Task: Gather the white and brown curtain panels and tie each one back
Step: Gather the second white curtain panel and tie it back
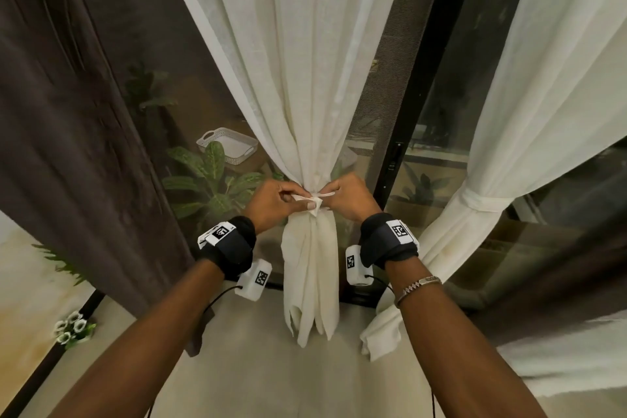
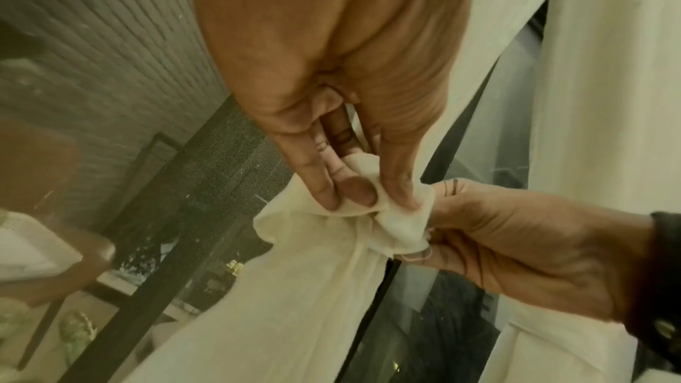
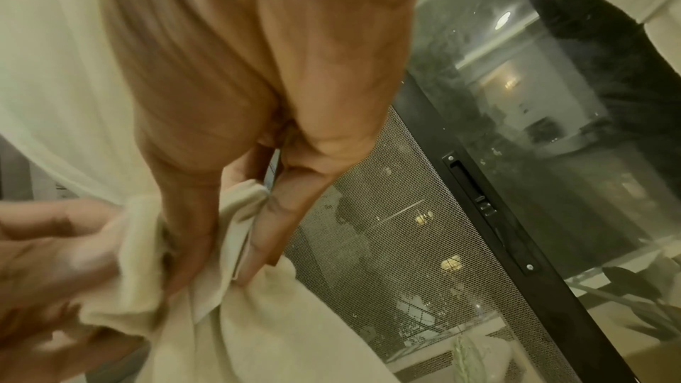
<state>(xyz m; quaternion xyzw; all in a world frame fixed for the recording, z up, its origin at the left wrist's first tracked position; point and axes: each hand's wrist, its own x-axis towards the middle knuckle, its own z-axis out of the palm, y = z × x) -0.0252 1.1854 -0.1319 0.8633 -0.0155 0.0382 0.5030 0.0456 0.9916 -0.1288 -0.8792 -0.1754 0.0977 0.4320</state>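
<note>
A white curtain panel (image 1: 302,78) hangs in the middle, gathered into a narrow bunch at waist height. A thin white tie strip (image 1: 314,202) is wrapped round the bunch with a small knot at its front. My left hand (image 1: 276,202) pinches the strip's left end (image 2: 400,223) between thumb and fingers. On the other side my right hand (image 1: 346,195) pinches the strip's right end (image 3: 243,214). A second white panel (image 1: 543,95) on the right is bound by a white band (image 1: 485,202). The brown curtain (image 1: 64,132) hangs loose at the left.
Behind the curtains is a dark sliding glass door with a black frame (image 1: 400,146) and mesh screen (image 3: 387,243). Outside the glass I see leafy plants (image 1: 210,180) and a white basket (image 1: 227,149). White flowers (image 1: 73,329) lie low at the left.
</note>
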